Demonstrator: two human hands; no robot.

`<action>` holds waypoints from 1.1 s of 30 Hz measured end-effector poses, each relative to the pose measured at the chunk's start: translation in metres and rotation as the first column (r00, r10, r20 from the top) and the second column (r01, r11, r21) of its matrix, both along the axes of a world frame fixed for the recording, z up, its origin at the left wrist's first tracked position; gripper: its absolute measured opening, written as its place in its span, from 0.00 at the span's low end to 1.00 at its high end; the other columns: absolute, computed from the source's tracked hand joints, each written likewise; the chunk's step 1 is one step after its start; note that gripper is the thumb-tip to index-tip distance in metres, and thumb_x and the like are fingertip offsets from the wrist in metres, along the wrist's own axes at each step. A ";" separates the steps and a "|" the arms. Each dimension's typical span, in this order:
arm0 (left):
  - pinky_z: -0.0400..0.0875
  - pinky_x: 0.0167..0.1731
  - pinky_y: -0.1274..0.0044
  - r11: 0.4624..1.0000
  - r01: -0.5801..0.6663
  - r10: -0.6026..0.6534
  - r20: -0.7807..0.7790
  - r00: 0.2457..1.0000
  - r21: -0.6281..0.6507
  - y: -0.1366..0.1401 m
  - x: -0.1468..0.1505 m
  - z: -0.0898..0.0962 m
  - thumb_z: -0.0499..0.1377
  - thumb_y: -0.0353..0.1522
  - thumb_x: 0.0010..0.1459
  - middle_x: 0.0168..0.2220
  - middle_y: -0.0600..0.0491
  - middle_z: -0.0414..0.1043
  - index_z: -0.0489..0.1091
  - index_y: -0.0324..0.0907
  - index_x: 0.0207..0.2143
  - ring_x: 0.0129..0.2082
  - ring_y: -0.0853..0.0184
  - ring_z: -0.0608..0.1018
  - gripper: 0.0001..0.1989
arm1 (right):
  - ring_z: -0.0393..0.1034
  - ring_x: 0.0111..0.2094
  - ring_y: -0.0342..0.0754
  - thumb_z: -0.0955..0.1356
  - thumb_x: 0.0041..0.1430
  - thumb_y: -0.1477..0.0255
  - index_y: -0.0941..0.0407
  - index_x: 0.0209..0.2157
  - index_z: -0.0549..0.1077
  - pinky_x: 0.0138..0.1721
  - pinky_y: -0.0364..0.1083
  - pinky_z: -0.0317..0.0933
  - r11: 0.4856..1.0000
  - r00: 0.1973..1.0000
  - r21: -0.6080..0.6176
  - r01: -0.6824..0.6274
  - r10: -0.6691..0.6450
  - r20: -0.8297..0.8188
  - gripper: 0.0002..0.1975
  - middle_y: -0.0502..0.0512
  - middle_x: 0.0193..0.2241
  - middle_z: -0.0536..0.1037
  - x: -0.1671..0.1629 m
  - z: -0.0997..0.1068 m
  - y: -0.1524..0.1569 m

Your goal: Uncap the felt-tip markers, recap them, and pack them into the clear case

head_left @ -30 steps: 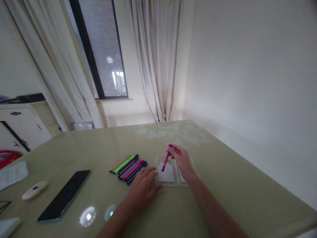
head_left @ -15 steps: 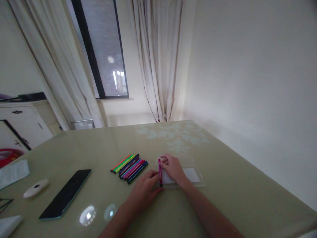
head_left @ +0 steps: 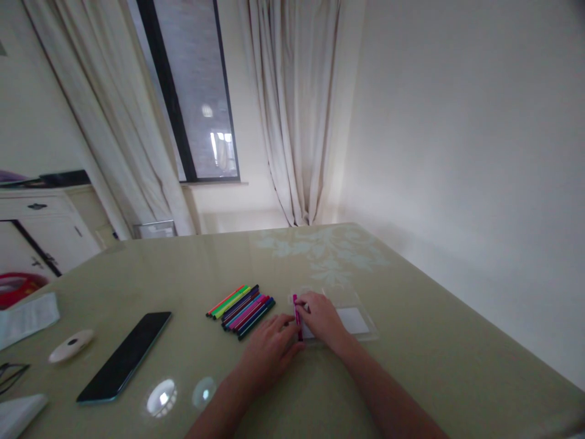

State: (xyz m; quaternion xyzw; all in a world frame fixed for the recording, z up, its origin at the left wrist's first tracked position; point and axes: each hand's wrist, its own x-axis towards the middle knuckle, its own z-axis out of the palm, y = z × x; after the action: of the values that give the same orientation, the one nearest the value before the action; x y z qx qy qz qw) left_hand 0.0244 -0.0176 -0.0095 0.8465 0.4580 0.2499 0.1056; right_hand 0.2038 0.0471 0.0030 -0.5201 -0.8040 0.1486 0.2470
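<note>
A pink marker pen [head_left: 297,314] lies nearly upright in view along the left side of a clear plastic case [head_left: 372,332]. My right hand [head_left: 322,317] reaches over the case with its fingers closed on the marker's upper part. At the case's near left corner, my left hand [head_left: 272,344] grips the edge, its thumb and forefinger beside the marker's lower end. A white card [head_left: 353,320] shows inside the case, partly covered by my right hand. Left of my hands, several coloured marker pens [head_left: 240,310] lie side by side in a slanted row.
A black phone [head_left: 125,356] lies on the glossy table [head_left: 183,274], with a white oval mouse-like object [head_left: 71,346] beside it. Folded paper [head_left: 30,317], dark-rimmed glasses [head_left: 11,375] and a white object [head_left: 21,414] are at the left edge. A wall [head_left: 479,183] borders the right.
My right hand's fingers have come down closer over the pink marker, which has settled slightly into the case. My left hand stays at the case corner. The view has shifted a little.
</note>
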 end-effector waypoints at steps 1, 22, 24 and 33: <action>0.69 0.53 0.67 0.999 -0.039 0.038 0.001 0.999 0.013 0.003 -0.004 0.000 0.54 0.37 0.68 0.51 0.48 0.75 0.73 0.48 0.49 0.51 0.58 0.75 0.11 | 0.75 0.39 0.52 0.67 0.63 0.73 0.54 0.37 0.82 0.41 0.46 0.61 1.000 1.000 0.004 0.004 -0.004 -0.014 0.09 0.58 0.36 0.83 0.001 0.000 0.000; 0.65 0.33 0.75 0.965 -0.164 0.232 0.381 0.895 -0.204 0.010 -0.011 0.009 0.47 0.45 0.71 0.28 0.55 0.75 0.69 0.45 0.40 0.29 0.64 0.77 0.17 | 0.73 0.26 0.46 0.74 0.54 0.57 0.56 0.35 0.80 0.29 0.44 0.64 0.929 0.580 -0.222 -0.297 -0.010 -0.815 0.16 0.51 0.26 0.80 -0.015 0.010 -0.002; 0.66 0.34 0.75 0.967 -0.139 0.216 0.402 0.890 -0.212 0.007 -0.010 0.010 0.49 0.45 0.70 0.31 0.54 0.77 0.70 0.45 0.44 0.31 0.63 0.78 0.16 | 0.73 0.26 0.46 0.75 0.51 0.55 0.57 0.34 0.79 0.27 0.43 0.63 0.939 0.513 -0.234 -0.251 -0.076 -0.855 0.18 0.51 0.25 0.79 -0.013 0.013 0.000; 0.66 0.29 0.75 0.937 -0.083 0.213 0.367 0.906 -0.339 0.003 -0.005 0.008 0.41 0.48 0.72 0.28 0.53 0.80 0.74 0.42 0.45 0.21 0.66 0.75 0.27 | 0.76 0.31 0.49 0.80 0.42 0.59 0.57 0.37 0.79 0.34 0.46 0.68 0.926 0.383 -0.300 -0.230 -0.197 -0.903 0.22 0.53 0.29 0.82 -0.008 0.016 0.003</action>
State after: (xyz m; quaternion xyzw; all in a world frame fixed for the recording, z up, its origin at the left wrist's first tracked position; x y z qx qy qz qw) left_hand 0.0196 -0.0141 -0.0020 0.7123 0.5246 0.3476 0.3108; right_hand 0.1959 0.0497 0.0192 -0.3774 -0.4901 0.5663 0.5447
